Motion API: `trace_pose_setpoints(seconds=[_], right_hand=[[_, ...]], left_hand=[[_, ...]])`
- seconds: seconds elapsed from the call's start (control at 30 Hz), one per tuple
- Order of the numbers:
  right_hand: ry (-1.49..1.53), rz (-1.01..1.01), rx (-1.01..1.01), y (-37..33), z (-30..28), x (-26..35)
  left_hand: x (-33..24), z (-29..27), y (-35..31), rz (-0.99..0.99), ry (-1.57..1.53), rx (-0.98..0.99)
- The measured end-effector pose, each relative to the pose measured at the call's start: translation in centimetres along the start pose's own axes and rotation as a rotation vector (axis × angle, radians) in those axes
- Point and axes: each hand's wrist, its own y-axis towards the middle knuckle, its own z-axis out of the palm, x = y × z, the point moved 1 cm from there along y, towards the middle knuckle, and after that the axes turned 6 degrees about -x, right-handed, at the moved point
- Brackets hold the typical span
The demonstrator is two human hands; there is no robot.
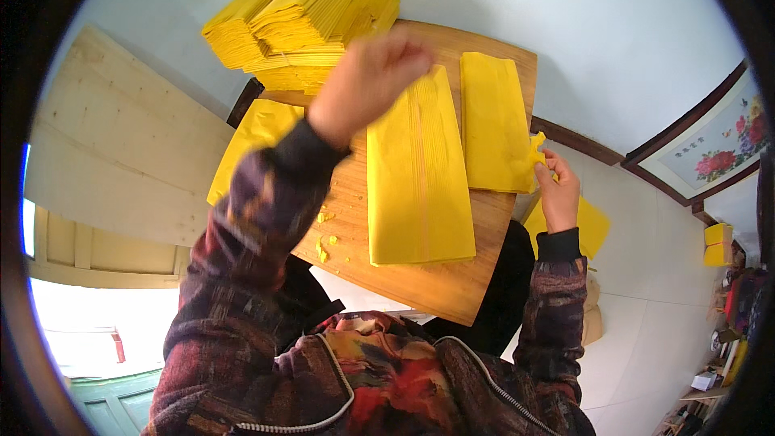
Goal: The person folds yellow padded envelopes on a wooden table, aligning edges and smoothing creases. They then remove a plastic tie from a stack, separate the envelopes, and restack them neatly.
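A tall stack of folded yellow paper (420,194) lies in the middle of the wooden table (404,295). Over its far end hovers my left hand (373,81), smeared by motion, so its fingers cannot be read. My right hand (560,198) pinches a crumpled yellow paper scrap (538,149) between thumb and fingers, just off the table's right side. Next to that hand lies a second, flatter yellow paper stack (494,121). Another yellow piece (254,141) rests at the table's left, partly behind my left sleeve.
Tied yellow bundles (311,12) are piled at the far left against the wall. Small torn bits (322,250) lie on the table's near left part. A pale wooden board (121,137) leans at left. More yellow paper (593,222) sits low beyond my right wrist.
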Motion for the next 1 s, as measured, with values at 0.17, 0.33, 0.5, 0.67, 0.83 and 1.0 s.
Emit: trace_pose_setpoints(seconds=[0.17,0.33,0.5,0.67,0.83,1.0], right_hand=[[0.332,0.085,0.042,-3.0,0.9,3.7],[0.303,-0.018,0.064,-4.5,1.5,6.6],[0.244,-0.060,0.086,-5.4,0.8,8.4],[0.222,-0.108,0.108,-4.5,0.8,9.0],[0.165,-0.149,0.124,-3.2,1.7,10.1],[0.146,-0.122,0.172,-2.2,2.7,11.8]], left_hand=[[0.9,3.0,-8.0,0.089,0.349,0.260],[2.6,4.6,-5.1,0.301,0.703,0.643],[3.4,4.3,-3.0,0.296,0.800,0.796],[4.3,3.7,-3.1,0.271,0.797,0.716],[5.3,2.7,-3.5,0.383,0.713,0.621],[6.3,1.6,-4.3,0.383,0.595,0.541]])
